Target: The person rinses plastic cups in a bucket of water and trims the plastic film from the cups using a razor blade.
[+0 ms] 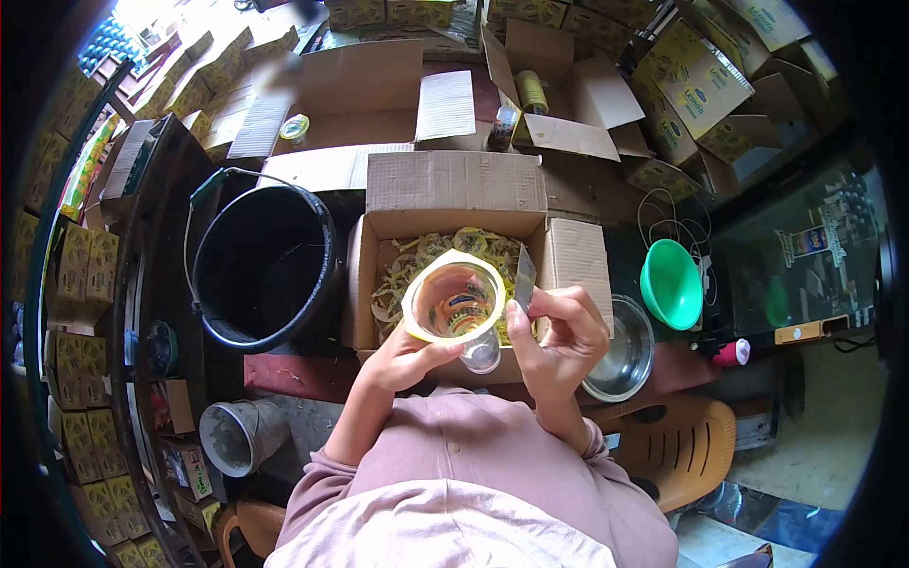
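My left hand (pixel 402 362) is closed around a clear plastic cup (pixel 481 354) with a yellowish rim, its wide mouth tilted up toward me. Coloured print shows through its wall. Between the thumb and fingers of my right hand (pixel 566 339) is a flat grey blade-like strip (pixel 524 276), pointing up close beside the cup's rim. Both hands are over the near side of an open cardboard box (pixel 454 180). Inside that box lies a heap of yellow and clear plastic scraps (pixel 390 289), partly hidden by the cup.
A black bucket (pixel 263 327) stands left of the box. On the right are a steel bowl (pixel 639 346) and a green bowl (pixel 674 284). Behind are more open cartons (pixel 360 85), a small lidded tub (pixel 294 129) and a jar (pixel 503 127). An orange chair (pixel 696 435) is at lower right.
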Demonstrator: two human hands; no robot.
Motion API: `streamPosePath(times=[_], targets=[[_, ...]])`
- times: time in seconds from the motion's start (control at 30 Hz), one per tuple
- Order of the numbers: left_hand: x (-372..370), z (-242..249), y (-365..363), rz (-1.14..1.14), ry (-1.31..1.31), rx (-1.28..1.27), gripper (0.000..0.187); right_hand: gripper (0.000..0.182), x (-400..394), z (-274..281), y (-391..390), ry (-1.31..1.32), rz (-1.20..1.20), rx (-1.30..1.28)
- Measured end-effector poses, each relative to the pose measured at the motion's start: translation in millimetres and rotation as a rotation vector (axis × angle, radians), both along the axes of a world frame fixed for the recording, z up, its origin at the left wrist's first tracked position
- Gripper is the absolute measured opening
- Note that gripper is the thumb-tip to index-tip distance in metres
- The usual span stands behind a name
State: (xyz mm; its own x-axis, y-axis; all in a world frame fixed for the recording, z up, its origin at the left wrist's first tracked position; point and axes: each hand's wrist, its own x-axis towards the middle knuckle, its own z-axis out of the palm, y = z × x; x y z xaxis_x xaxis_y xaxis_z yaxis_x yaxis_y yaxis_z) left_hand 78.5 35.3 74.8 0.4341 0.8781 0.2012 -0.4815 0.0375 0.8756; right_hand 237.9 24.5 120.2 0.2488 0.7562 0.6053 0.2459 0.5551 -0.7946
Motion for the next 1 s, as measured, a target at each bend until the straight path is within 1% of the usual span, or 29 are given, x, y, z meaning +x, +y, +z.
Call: streamPosePath(times=[0.13, 0.23, 0.33, 0.43, 0.53, 0.73, 0.83, 0.93, 1.0], targets=[[4.5, -0.9, 2.7, 0.033, 0.057, 0.071, 0.078, 0.024, -2.0, 2.2, -3.2, -0.032, 0.011, 0.001], [5.3, 1.7, 2.2, 0.042, 0.148, 0.096, 0.078, 0.024, -2.4, 0.0, -1.3, -0.082, -0.014, 0.034], [3.6, 1.9, 3.2, 0.017, 0.166, 0.100, 0.079, 0.024, -2.5, 1.9, -0.7, -0.098, -0.026, 0.056], [1.7, -0.3, 3.2, 0.022, 0.236, 0.183, 0.080, 0.024, -1.5, -0.9, -0.6, -0.120, -0.045, 0.053], [0.6, 0.6, 3.2, 0.006, 0.189, 0.149, 0.082, 0.026, 2.1, -2.1, 1.8, -0.064, 0.045, 0.027], [-1.6, 2.9, 4.1, -0.022, 0.231, 0.114, 0.082, 0.029, 4.2, -3.0, 2.9, -0.081, 0.078, 0.001], [-0.3, 3.0, 4.3, 0.010, 0.158, 0.107, 0.076, 0.029, 2.4, 0.3, 2.3, -0.075, 0.088, -0.016], [2.9, 5.8, 5.9, 0.048, 0.211, 0.172, 0.076, 0.028, 1.5, 0.0, 2.2, -0.090, 0.077, -0.029], [5.9, 4.8, 5.6, 0.057, 0.166, 0.127, 0.074, 0.027, 1.0, -2.3, 1.0, -0.068, 0.059, -0.017]])
